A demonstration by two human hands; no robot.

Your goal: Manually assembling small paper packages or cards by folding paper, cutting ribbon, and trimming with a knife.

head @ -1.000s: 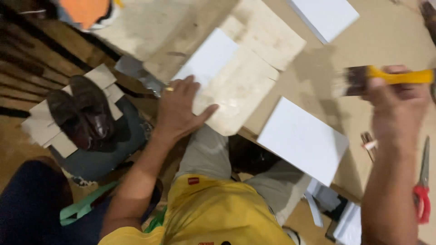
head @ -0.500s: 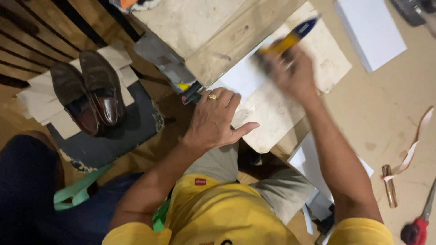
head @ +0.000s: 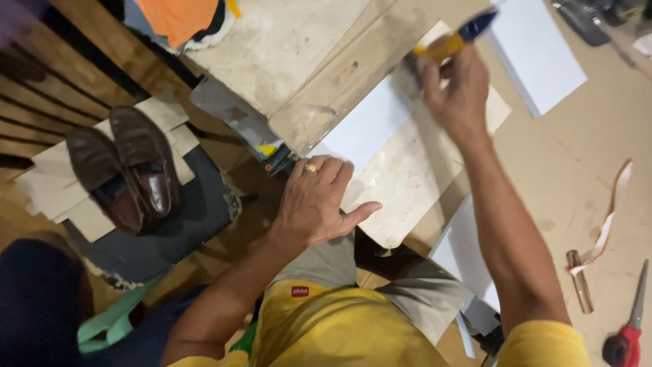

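My left hand, a ring on one finger, lies flat on the near corner of a stained beige board, pinning it and the white sheet that lies on it. My right hand is closed around a brush with a yellow and blue handle, its head down at the far end of the white sheet beside a wooden plank.
A pair of brown shoes rests on cardboard at the left. White sheets lie at the upper right and under my right arm. Red-handled scissors, a small tube and a paper strip lie at the right.
My right hand swung the brush from the far right across to the white sheet and then further up along it. My left hand stayed pressed on the board.
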